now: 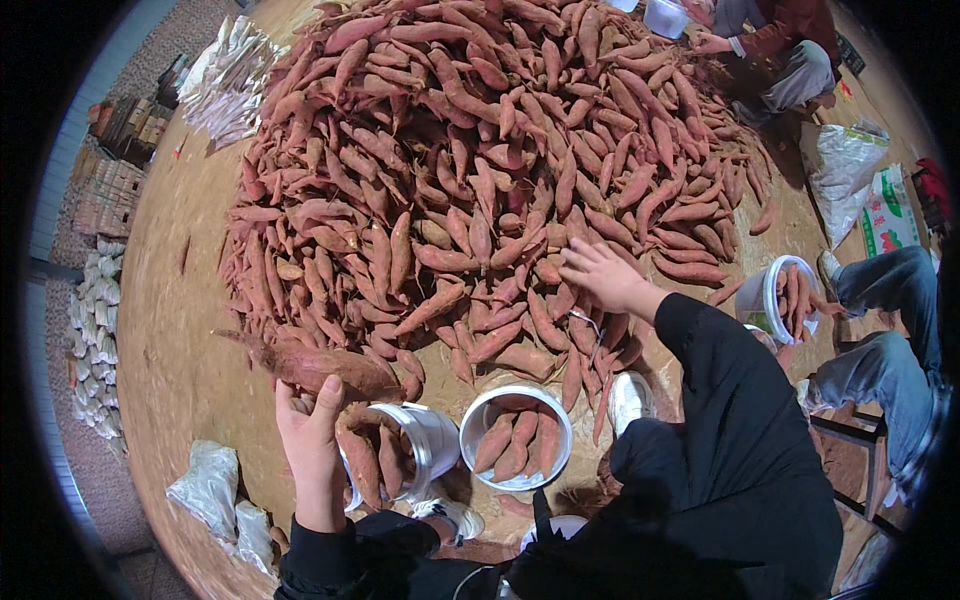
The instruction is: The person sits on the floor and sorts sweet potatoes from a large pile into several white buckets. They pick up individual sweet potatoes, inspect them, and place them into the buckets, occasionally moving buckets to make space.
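Observation:
My left hand [311,420] grips a large, long sweet potato [330,369] near the left front edge of a big heap of sweet potatoes [450,180]. Just below it, a tilted white plastic bucket [439,442] holds several sweet potatoes. To the right of that, another white bucket [562,461] stands with several sweet potatoes inside. My right hand [604,276] has its fingers spread over the right front part of the heap, against or just above the sweet potatoes; whether it touches them is hard to tell. It holds nothing.
Two people sit nearby, one in a red sleeve [806,26] at the upper right, one in jeans [892,277] at the right beside a filled bucket [754,296]. Plastic bags [206,484] lie at the lower left. White sacks [844,169] stand at the right. Stacked bundles [97,330] line the left wall.

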Available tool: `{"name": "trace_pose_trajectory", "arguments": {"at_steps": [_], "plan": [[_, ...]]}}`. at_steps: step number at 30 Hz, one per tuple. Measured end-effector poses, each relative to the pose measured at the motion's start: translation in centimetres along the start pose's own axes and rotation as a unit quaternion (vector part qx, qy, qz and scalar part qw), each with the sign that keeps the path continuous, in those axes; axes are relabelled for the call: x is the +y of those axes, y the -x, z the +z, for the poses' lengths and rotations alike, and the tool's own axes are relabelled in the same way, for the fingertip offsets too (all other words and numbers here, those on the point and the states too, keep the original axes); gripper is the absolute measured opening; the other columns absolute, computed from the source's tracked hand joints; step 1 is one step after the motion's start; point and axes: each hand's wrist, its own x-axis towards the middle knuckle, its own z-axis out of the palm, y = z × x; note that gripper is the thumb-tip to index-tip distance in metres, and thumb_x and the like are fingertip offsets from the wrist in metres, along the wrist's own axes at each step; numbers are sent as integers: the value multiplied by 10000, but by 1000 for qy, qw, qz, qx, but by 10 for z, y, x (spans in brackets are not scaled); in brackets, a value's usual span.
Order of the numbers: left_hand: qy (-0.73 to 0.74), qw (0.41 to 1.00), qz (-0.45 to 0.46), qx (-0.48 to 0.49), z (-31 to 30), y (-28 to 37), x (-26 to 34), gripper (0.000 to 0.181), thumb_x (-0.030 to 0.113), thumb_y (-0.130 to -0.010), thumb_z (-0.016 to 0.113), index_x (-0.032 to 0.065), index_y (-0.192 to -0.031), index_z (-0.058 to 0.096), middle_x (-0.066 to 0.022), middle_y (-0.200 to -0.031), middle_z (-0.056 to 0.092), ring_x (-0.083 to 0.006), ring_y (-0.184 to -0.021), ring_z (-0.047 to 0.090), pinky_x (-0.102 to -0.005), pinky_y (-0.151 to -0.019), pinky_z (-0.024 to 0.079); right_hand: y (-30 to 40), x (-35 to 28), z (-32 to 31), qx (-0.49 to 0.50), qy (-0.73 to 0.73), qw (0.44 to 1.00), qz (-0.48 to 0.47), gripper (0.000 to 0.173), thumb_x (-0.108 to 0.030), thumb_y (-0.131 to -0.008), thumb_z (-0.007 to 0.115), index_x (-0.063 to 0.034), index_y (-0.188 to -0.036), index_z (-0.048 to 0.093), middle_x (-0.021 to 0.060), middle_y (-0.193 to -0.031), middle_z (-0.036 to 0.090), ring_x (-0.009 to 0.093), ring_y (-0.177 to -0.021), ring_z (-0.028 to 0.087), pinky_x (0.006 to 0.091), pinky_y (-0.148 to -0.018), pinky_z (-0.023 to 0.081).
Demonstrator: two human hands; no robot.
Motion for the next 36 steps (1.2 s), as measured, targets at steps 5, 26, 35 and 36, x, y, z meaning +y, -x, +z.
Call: {"name": "trace_pose_trajectory", "arguments": {"at_steps": [5, 26, 35, 36], "plan": [[28, 999, 15, 8, 8, 5, 5, 461, 149, -1032, 720, 23, -1426, 517, -97, -1257, 696, -183, -1096, 703, -345, -974, 567, -40, -7, 1, 38, -75, 996, -15, 293, -352, -909, 743, -61, -945, 730, 109, -1067, 643, 333, -1120, 572, 452, -1027, 437], [54, 995, -58, -63, 37, 11, 16, 599, 34, -973, 751, 29, -1492, 453, -99, -1319, 658, -175, -1154, 662, -307, -987, 536, -118, 104, 5, -19, -206, 835, 509, 1103, -422, -725, 877, -110, -1648, 359, 197, -1575, 425, 383, -1510, 358, 515, -1202, 334], [52, 995, -47, -68, 35, 21, 23, 605, 20, -955, 764, 11, -1471, 450, -100, -1324, 637, -184, -1177, 643, -332, -1023, 522, -101, 73, 17, -9, -72, 928, 364, 763, -468, -797, 865, -108, -1400, 565, 153, -1290, 648, 369, -1289, 590, 519, -1084, 441], [50, 995, -43, -68, 33, 25, 25, 594, 26, -958, 759, 5, -1467, 453, -105, -1323, 638, -191, -1186, 640, -346, -1035, 519, -101, 62, 17, -22, -42, 942, 332, 727, -483, -809, 858, -105, -1369, 589, 154, -1276, 647, 363, -1273, 596, 509, -1065, 449]]}}
